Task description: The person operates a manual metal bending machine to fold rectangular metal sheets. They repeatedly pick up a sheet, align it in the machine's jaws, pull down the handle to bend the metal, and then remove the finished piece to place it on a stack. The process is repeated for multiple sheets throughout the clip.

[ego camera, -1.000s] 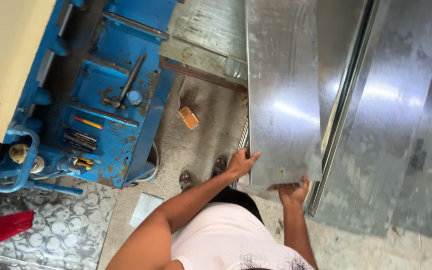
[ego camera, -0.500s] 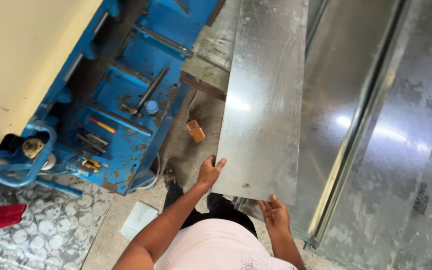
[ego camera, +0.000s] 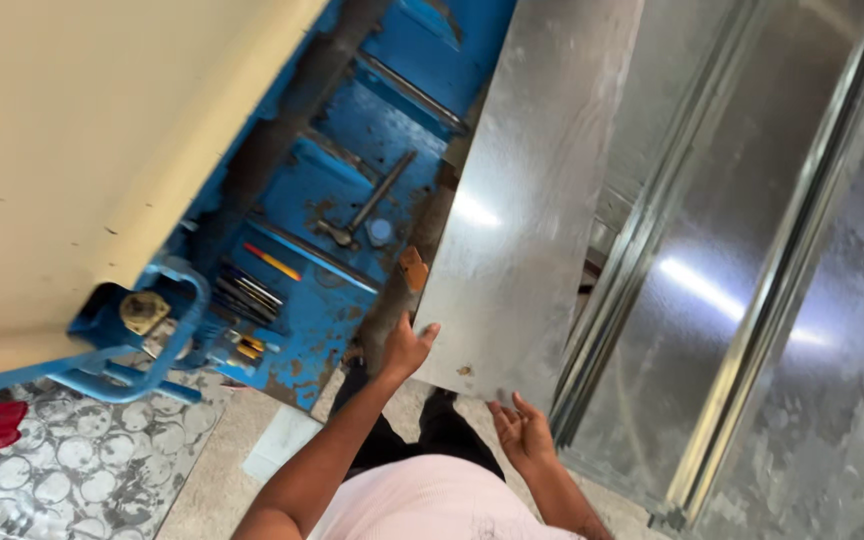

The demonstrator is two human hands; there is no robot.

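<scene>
My left hand [ego camera: 407, 348] has its grip clamped on the near left edge of the galvanized sheet [ego camera: 527, 215], steadying it tilted beside the blue machine [ego camera: 352, 200]. Right hand [ego camera: 524, 432] is released, palm up under the near right corner, ready to carry weight.

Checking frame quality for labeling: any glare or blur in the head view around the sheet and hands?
Head view: bright glare patch on the held galvanized sheet, stronger streak on the leaning metal panels; left hand and right hand sharp enough; cream machine cover evenly lit, slightly soft; blue machine in mild shadow.
</scene>
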